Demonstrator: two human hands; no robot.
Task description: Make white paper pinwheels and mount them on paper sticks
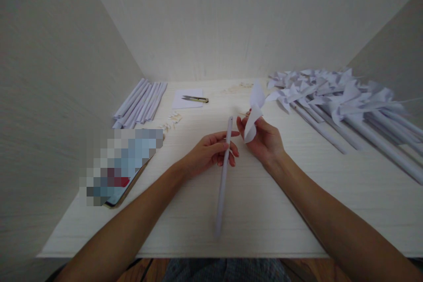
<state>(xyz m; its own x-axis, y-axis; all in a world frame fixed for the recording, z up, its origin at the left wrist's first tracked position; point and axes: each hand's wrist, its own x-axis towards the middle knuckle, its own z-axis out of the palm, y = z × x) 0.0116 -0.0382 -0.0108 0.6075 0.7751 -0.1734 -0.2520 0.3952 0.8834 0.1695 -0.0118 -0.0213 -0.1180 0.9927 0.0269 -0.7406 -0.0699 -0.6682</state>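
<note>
Between the thumb and fingers of my left hand (214, 149) is a rolled white paper stick (223, 180), held near its top and slanting down toward the table's front edge. A small dark spot, perhaps a hole, shows close to its upper end. My right hand (262, 136) pinches a folded white paper pinwheel (255, 112), seen edge-on just right of the stick's top. A thin, light-coloured pin or stick (243, 114) points left from the pinwheel toward the paper stick; the two are apart. The pinwheel hides part of my right fingers.
Rolled paper sticks (140, 103) lie at the back left. Thread snips (194, 98) rest on a white paper square (178, 102). Cotton-swab-like pieces (175, 117) are scattered nearby. A phone (132, 180) leans at left. Finished-looking paper pinwheels (346, 97) on sticks are piled at right. Walls enclose the table (185, 216).
</note>
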